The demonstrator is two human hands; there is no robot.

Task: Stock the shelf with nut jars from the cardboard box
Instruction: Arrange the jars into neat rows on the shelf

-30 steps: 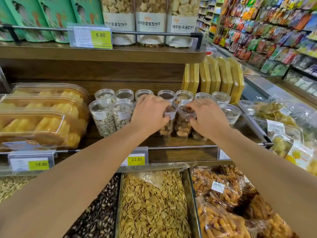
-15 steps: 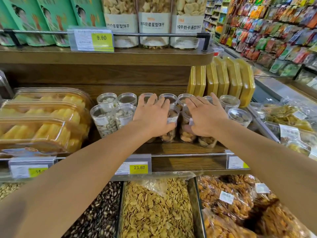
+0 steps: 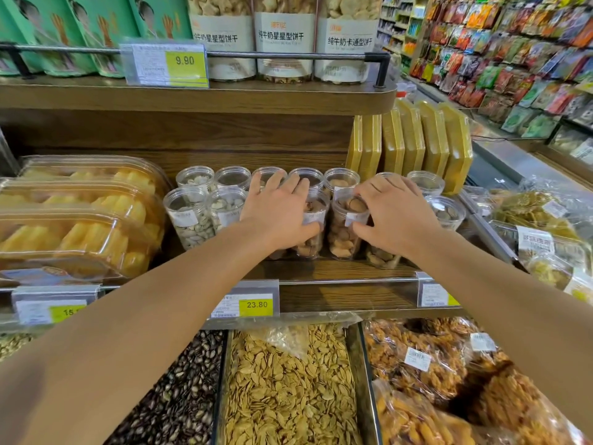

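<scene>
Clear plastic nut jars stand in two rows on the wooden middle shelf (image 3: 337,272). Pistachio jars (image 3: 190,220) are at the left and brown-nut jars (image 3: 316,216) in the middle. My left hand (image 3: 279,213) lies over the jar tops with fingers spread, its thumb against the front of a brown-nut jar. My right hand (image 3: 396,213) rests flat over another jar (image 3: 382,259), of which only the bottom shows, with its thumb at the label of the neighbouring jar (image 3: 345,234). One more jar (image 3: 445,213) stands to the right. No cardboard box is in view.
Clear trays of yellow snacks (image 3: 80,232) crowd the shelf's left. Upright yellow boxes (image 3: 417,142) stand behind the jars at the right. An upper shelf (image 3: 224,97) overhangs closely. Below are open bins of seeds (image 3: 288,390) and bagged snacks (image 3: 433,364).
One second ago both hands were curled around front-row jars. The fingers have since opened and spread over the jar tops, and the view has moved closer to the shelf.
</scene>
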